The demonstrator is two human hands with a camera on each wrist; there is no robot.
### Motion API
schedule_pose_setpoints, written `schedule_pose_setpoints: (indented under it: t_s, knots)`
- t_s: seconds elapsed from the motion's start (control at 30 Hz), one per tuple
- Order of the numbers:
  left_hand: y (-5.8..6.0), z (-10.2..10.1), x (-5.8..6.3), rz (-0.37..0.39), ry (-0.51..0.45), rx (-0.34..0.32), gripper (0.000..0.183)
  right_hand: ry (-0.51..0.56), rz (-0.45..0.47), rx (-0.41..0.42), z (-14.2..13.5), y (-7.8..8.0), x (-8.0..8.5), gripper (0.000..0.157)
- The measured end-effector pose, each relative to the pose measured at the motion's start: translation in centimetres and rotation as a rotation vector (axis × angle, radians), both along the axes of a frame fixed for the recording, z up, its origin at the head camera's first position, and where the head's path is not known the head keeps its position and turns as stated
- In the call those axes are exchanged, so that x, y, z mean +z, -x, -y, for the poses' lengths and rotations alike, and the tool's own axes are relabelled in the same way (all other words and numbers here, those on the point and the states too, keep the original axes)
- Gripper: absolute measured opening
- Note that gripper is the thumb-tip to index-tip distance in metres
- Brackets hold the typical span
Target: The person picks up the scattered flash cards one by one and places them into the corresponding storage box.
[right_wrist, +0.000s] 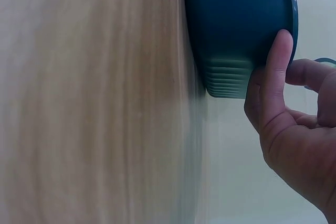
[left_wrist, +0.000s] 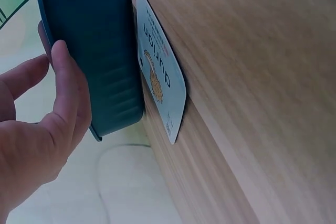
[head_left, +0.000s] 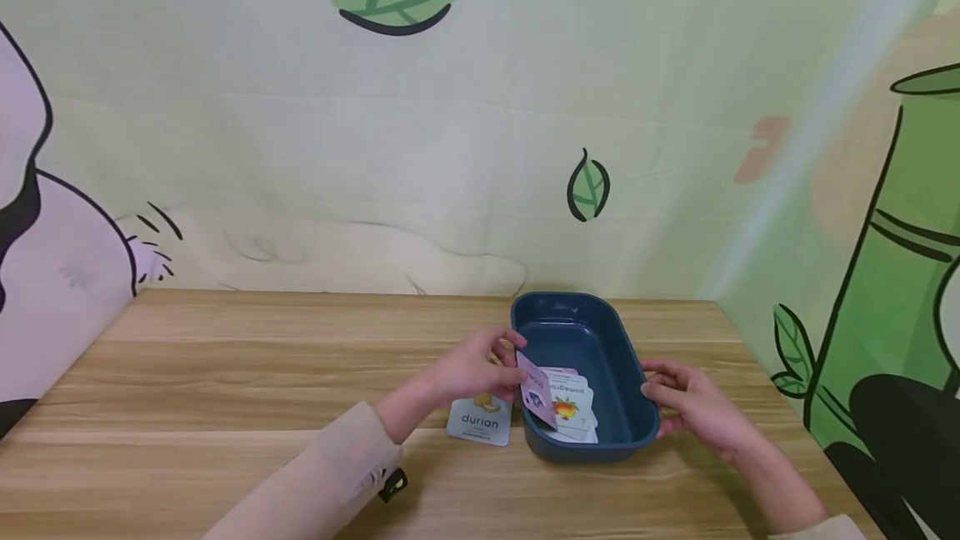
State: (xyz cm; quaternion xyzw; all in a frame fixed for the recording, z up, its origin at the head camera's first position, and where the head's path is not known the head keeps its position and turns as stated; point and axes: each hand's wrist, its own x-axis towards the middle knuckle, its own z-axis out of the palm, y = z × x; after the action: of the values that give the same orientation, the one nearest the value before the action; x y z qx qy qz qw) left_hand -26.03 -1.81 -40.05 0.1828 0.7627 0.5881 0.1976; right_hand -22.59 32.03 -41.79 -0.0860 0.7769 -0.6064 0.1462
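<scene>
A dark blue plastic bin [head_left: 633, 390] stands on the table, with several picture cards inside at its near left. The uppermost white one is a pomegranate card [head_left: 570, 407]. Over the bin's left rim, my left hand [head_left: 483, 369] pinches a purple card [head_left: 537, 394], which slants down into the bin. In the left wrist view that hand [left_wrist: 50, 114] hides most of the card. My right hand [head_left: 693, 407] grips the opposite rim between thumb and fingers, as the right wrist view of the hand [right_wrist: 291, 114] confirms. A durian card [head_left: 480, 423] lies face up beside the bin, below my left hand.
The wooden table [head_left: 262, 373] extends left of the bin and toward me. Behind it hangs a pale cloth backdrop [head_left: 300, 148] with printed leaves. A small black tag [head_left: 393, 485] sits by my left sleeve.
</scene>
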Motion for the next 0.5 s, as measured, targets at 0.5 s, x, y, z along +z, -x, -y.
schedule_pose_setpoints:
  t_s: [0.5]
  knots:
    - [0.27, -0.9, -0.3, -0.107, 0.145, 0.037, 0.041, -0.005, 0.001, -0.007, -0.1, 0.07, -0.15, 0.058]
